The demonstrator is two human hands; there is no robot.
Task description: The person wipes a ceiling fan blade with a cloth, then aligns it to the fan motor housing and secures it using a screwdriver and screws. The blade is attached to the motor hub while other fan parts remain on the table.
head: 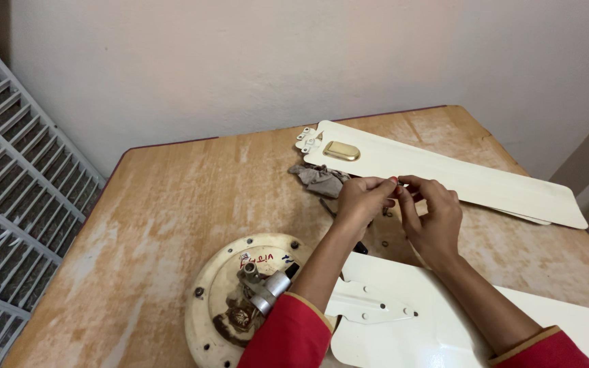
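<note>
Fingertips of left hand (361,199) and right hand (433,217) pinch something tiny, orientation unreadable, above the table (172,197)

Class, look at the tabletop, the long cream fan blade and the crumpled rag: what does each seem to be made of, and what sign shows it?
Tabletop: probably wood or laminate; brown surface, worn pale in patches.
Fan blade: likely painted sheet metal; thin, flat, smooth cream coat, though plastic is possible.
Rag: cloth; grey, soft folds.
</note>
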